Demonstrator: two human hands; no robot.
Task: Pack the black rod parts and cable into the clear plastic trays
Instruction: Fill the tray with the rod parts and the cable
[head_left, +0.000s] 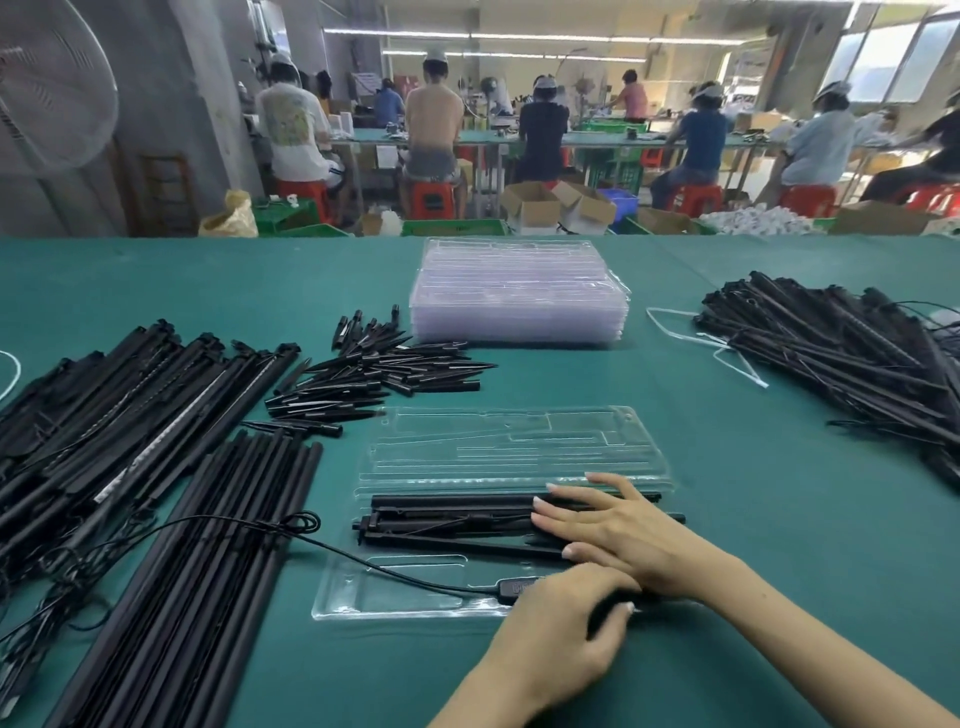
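Right hand (602, 525) flat on black rods (447, 519) in clear tray (395, 597), left hand (566, 618) curled round cable (363, 558) plug

Bare green table (753, 519) lies open right of the near tray (467, 457) and between it and the far tray stack (519, 296), while rod piles (156, 467) crowd the left, spikes (384, 364) the far-left, and a rod heap (852, 353) the far right.

factory assembly floor | workers (434, 124) on stools | green benches (727, 270)
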